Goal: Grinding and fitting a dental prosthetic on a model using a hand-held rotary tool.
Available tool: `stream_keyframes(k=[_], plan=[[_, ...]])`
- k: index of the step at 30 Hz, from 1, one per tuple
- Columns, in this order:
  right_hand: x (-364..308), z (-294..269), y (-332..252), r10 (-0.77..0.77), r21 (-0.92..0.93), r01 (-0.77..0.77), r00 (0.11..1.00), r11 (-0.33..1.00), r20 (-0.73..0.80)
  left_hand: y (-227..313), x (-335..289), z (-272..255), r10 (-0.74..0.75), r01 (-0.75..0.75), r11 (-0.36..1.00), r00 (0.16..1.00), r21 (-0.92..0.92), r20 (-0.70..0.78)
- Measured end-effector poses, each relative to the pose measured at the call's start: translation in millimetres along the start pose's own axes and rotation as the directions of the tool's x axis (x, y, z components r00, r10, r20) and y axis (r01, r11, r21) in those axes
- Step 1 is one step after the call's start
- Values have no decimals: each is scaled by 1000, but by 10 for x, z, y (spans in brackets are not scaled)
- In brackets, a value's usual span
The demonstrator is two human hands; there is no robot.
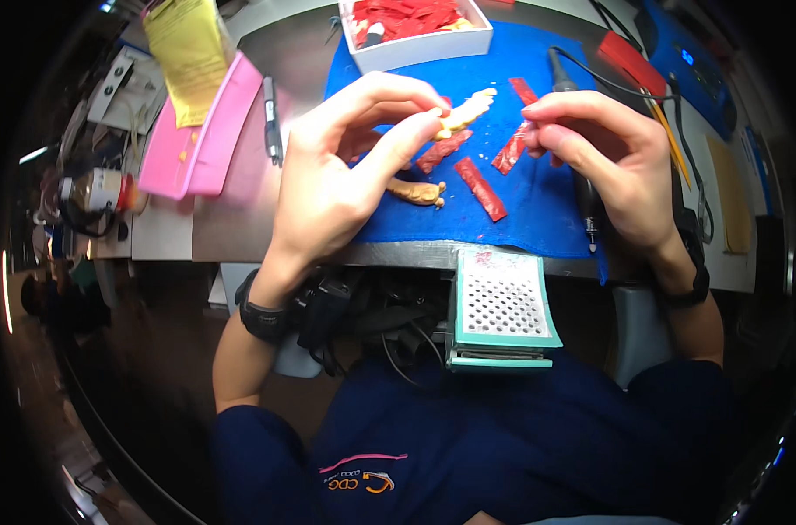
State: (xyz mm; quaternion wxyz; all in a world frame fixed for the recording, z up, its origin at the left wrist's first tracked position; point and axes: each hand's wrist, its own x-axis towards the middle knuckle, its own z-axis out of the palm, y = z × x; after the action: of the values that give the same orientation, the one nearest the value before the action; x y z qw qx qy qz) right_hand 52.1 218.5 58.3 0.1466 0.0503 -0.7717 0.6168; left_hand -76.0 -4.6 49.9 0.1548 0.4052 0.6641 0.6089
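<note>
**Inspector A:** On the blue mat (538, 223), both hands are working above the bench. The left hand (345, 166) is pinching a pale cast (464, 112) between thumb and fingertips (428, 114); the grip is closed on it, and the cast is being held clear of the mat, just below the white tray (415, 48).

**Inspector B:** And the right hand (612, 153)?

**Inspector A:** It is curling its fingers around one end of a red strip (513, 149). The fingers are clamping together on that end; the rest of the strip is sloping down toward the mat. Whether its lower end is touching the mat, I cannot tell.

**Inspector B:** What is lying about them?

**Inspector A:** A second cast (418, 191) is resting on the mat beneath the left palm. Loose strips (480, 188) are lying between the two hands, near but not touching the held cast. The tray is holding more red pieces. A dark handpiece (586, 206) with a cable is lying along the mat under the right hand.

**Inspector B:** Off the mat?

**Inspector A:** A pink tray (201, 131) is sitting to the left, a yellow packet (188, 52) leaning over it. A perforated teal box (501, 308) is projecting from the bench's near edge. Dark bands are showing on both wrists.
</note>
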Motion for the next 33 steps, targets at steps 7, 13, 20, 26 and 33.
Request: stream_keyframes(k=[7,13,20,26,33], plan=[[-38,84,42,-248,-301,233,969,925,-12,-143,-144,126,36,-37,999,998,-9,-50],[-52,81,30,-152,-384,150,988,911,25,-208,-47,-99,19,29,842,996,539,-83],[-41,98,75,-294,-435,305,951,847,94,89,-126,-341,27,-195,703,968,684,248],[-50,151,73,-335,-406,359,933,841,131,84,-145,-209,189,-278,697,961,661,204],[-75,204,53,-318,-408,356,934,841,160,-54,-198,133,469,-492,680,862,545,193]])
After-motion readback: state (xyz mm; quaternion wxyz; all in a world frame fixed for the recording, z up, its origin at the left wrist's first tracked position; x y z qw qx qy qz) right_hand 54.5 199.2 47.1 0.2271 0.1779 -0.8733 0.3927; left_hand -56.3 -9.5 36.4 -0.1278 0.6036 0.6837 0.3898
